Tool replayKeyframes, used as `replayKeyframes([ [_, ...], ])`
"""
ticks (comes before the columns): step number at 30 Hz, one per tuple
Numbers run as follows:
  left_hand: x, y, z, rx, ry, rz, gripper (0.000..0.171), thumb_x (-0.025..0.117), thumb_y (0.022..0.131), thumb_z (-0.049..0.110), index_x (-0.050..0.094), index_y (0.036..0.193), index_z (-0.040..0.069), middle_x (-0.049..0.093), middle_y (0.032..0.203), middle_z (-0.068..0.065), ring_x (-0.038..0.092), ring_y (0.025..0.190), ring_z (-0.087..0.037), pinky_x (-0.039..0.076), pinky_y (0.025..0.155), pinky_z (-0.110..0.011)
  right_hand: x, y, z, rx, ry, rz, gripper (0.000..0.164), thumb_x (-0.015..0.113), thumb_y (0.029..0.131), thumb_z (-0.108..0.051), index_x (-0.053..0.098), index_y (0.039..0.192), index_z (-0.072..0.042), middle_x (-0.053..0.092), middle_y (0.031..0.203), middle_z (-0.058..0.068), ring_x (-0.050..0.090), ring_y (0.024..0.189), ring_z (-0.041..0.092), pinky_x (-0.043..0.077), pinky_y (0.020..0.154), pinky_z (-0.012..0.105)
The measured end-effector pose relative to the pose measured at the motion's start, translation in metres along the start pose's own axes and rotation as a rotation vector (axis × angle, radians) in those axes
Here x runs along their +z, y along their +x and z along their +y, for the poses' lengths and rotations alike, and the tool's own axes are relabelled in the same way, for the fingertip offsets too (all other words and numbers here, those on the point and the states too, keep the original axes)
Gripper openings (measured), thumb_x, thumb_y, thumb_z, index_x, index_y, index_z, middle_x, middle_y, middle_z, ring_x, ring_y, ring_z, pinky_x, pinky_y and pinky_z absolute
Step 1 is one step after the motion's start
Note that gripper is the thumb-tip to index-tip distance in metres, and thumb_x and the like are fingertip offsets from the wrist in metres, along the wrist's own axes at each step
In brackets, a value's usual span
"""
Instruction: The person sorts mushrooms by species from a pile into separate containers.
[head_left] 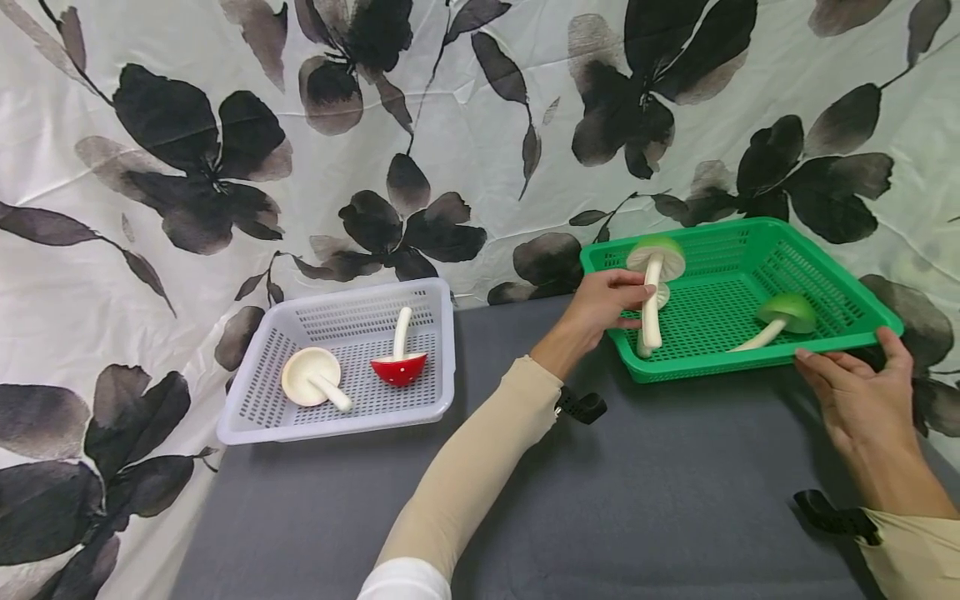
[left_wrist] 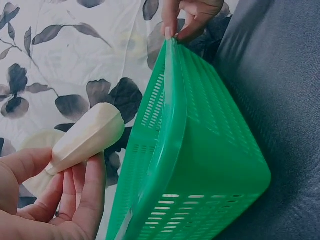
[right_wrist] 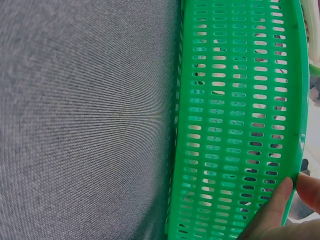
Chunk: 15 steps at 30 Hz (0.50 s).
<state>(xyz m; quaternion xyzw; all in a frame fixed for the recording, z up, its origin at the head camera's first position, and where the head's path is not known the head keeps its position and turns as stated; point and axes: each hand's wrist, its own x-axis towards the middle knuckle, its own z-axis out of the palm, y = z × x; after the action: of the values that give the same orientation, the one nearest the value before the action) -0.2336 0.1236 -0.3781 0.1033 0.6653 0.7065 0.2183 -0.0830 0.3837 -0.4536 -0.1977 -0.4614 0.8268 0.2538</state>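
My left hand (head_left: pixel 597 307) pinches a toy mushroom (head_left: pixel 651 321) by its pale stem, above the left end of a green basket (head_left: pixel 765 360). That mushroom stands cap up, with its green cap on top. In the left wrist view the thumb and fingers close round the stem (left_wrist: pixel 90 135). Behind it, partly hidden, lies another mushroom (head_left: pixel 663 295) in the basket. A green-capped mushroom (head_left: pixel 789 313) rests toward the basket's right side. With thumb and fingers, my right hand (head_left: pixel 870 404) grips the basket's front rim near the right corner; the right wrist view shows its fingertips at the rim.
To the left stands a white basket (head_left: pixel 341 427) on the grey table (head_left: pixel 660 492). Inside it lie a cream-coloured mushroom (head_left: pixel 309 379) and a red mushroom with white dots (head_left: pixel 400 371). A flower-patterned cloth (head_left: pixel 517 167) hangs behind both baskets.
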Motion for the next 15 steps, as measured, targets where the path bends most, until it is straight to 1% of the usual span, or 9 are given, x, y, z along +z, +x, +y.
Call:
replayKeyframes([
  [4, 0.0045, 0.0006, 0.0011, 0.007, 0.037, 0.003, 0.021, 0.073, 0.095, 0.013, 0.072, 0.115, 0.011, 0.069, 0.095, 0.002, 0.068, 0.082, -0.013, 0.064, 0.069, -0.033, 0.0003, 0.0003, 0.0009, 0.001, 0.005, -0.001, 0.113, 0.071, 0.085, 0.016, 0.007, 0.159, -0.041, 0.062, 0.086, 0.003, 0.067, 0.076, 0.013, 0.061, 0.075, 0.02],
  [7, 0.0059, 0.0004, 0.0017, 0.004, 0.073, -0.023, 0.029, 0.071, 0.096, 0.012, 0.07, 0.125, 0.011, 0.07, 0.1, 0.001, 0.069, 0.088, -0.014, 0.064, 0.073, -0.034, 0.0007, 0.0004, 0.0012, -0.002, 0.016, -0.001, 0.113, 0.071, 0.084, 0.016, 0.007, 0.159, -0.041, 0.062, 0.086, 0.004, 0.068, 0.077, 0.013, 0.061, 0.075, 0.021],
  [11, 0.0038, -0.0016, 0.0025, -0.026, 0.185, -0.105, 0.039, 0.069, 0.097, 0.014, 0.065, 0.136, 0.014, 0.07, 0.117, 0.002, 0.07, 0.103, -0.012, 0.062, 0.082, -0.032, 0.0007, 0.0009, 0.0013, -0.005, 0.024, -0.001, 0.113, 0.07, 0.084, 0.017, 0.008, 0.159, -0.04, 0.063, 0.087, 0.004, 0.069, 0.077, 0.013, 0.061, 0.074, 0.021],
  [13, 0.0015, -0.0033, 0.0026, -0.036, 0.234, -0.151, 0.04, 0.069, 0.098, 0.017, 0.064, 0.138, 0.015, 0.069, 0.124, 0.003, 0.068, 0.109, -0.01, 0.061, 0.085, -0.031, 0.0001, 0.001, 0.0012, -0.004, 0.022, 0.0, 0.113, 0.071, 0.084, 0.017, 0.008, 0.159, -0.04, 0.063, 0.086, 0.004, 0.068, 0.077, 0.013, 0.061, 0.074, 0.021],
  [15, -0.0014, -0.0053, 0.002, -0.032, 0.257, -0.184, 0.039, 0.069, 0.098, 0.018, 0.064, 0.137, 0.016, 0.068, 0.127, 0.005, 0.067, 0.11, -0.009, 0.06, 0.087, -0.03, -0.0007, 0.0012, 0.0008, -0.002, 0.023, -0.001, 0.113, 0.071, 0.084, 0.016, 0.008, 0.159, -0.041, 0.062, 0.086, 0.004, 0.068, 0.077, 0.014, 0.061, 0.074, 0.021],
])
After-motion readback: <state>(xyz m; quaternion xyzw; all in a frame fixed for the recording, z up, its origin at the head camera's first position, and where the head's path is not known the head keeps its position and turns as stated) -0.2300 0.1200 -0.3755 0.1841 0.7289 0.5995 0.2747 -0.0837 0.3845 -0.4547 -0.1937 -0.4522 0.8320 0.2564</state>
